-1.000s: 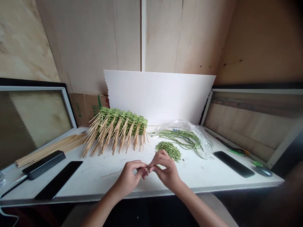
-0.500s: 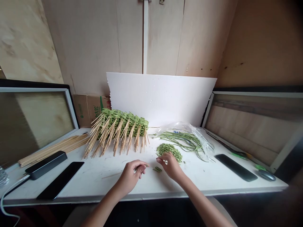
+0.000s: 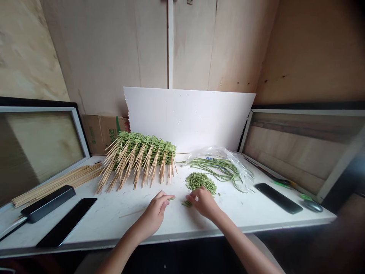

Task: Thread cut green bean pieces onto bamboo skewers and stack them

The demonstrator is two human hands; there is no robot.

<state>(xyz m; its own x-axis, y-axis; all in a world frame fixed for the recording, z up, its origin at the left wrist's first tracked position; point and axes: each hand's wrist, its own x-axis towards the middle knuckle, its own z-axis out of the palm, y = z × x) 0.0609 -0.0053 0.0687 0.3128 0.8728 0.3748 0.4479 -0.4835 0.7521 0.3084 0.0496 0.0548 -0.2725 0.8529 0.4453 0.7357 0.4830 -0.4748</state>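
My left hand pinches a short green bean piece, which sticks out past the fingertips. A thin skewer lies near that hand on its left. My right hand is closed at the near edge of a heap of cut bean pieces; what its fingers hold, if anything, is hidden. A few separate pieces lie just left of its fingertips. Farther back on the left is a large stack of skewered green beans, their bare stick ends fanned toward me.
Loose skewers, a black box and a black phone lie on the left. Long beans rest in a clear bag. On the right are a dark slab and a mouse. A white board stands behind.
The view has shifted slightly. My left fingers have come closer together, with the bean piece showing more clearly. My right hand has moved lower, nearer the separate pieces.
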